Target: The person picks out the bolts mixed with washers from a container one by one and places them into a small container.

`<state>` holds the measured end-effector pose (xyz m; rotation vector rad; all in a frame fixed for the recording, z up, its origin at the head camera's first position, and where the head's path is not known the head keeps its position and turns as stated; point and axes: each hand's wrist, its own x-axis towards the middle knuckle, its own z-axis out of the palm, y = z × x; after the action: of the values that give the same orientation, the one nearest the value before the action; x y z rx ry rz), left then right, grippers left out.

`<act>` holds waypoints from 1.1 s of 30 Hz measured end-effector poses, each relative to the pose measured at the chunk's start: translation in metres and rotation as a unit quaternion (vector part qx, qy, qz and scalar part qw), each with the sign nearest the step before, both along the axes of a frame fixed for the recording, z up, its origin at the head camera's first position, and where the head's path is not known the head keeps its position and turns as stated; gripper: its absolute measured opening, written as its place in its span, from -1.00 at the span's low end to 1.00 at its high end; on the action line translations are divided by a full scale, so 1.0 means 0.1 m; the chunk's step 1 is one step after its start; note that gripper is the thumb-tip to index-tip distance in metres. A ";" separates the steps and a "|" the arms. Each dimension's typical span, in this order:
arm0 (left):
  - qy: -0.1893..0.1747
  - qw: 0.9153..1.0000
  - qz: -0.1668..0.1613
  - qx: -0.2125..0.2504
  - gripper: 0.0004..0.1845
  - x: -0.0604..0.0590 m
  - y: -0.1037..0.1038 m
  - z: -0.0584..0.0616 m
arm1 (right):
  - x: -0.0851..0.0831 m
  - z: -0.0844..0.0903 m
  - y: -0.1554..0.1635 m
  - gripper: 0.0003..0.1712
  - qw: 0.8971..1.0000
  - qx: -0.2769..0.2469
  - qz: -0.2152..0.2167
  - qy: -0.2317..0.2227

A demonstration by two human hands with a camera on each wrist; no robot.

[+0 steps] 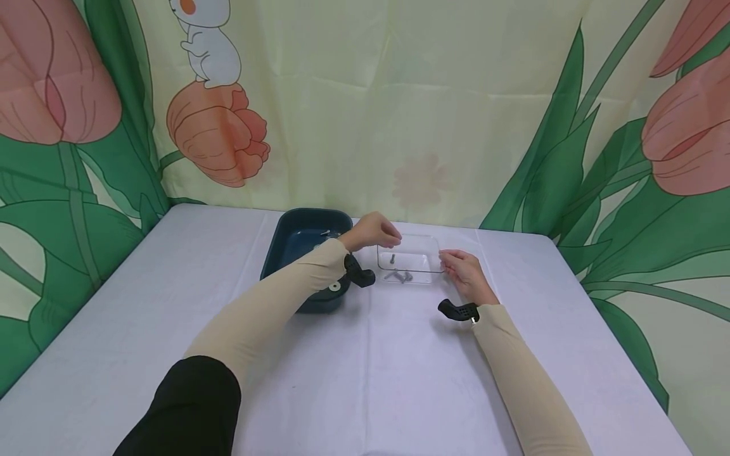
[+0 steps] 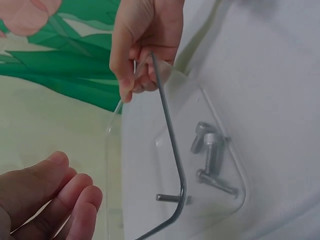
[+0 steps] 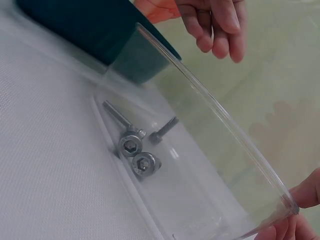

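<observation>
Right hand [image 1: 466, 273] pinches the near corner of the clear tray [image 1: 422, 242] of bolts [image 1: 401, 275] while I hover my loosely curled, empty left hand [image 1: 373, 231] above its far side; tilting it further, I judge, could spill them.

Both arms are extended forward, each covered by a beige sleeve, with a black band worn at each wrist. The left hand [image 1: 372, 232] is raised, its fingers [image 2: 75, 200] loosely curled downward with nothing held between them. The right hand [image 1: 464, 272] is positioned lower, and its fingertips [image 2: 131, 82] are pinched together.
</observation>
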<state>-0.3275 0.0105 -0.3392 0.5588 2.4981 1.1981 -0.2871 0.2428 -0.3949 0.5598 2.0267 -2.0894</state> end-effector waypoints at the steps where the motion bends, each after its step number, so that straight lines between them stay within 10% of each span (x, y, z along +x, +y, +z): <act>1: 0.003 1.000 -0.001 -0.004 -0.74 0.00 -0.03 0.02 | 0.00 0.00 0.00 -0.67 1.000 0.000 0.002 0.000; 17: 0.040 0.998 0.024 -0.038 -0.73 -0.04 -0.60 0.23 | 0.01 0.01 -0.01 -0.71 1.000 0.010 0.000 -0.007; 33: 0.030 0.998 0.056 -0.028 -0.71 -0.11 -1.04 0.05 | 0.01 0.00 -0.01 -0.84 1.000 -0.006 -0.005 -0.005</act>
<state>-0.3385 -0.0931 -0.3339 0.4509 2.6364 1.1624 -0.2857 0.2422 -0.3945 0.5784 2.0073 -2.0983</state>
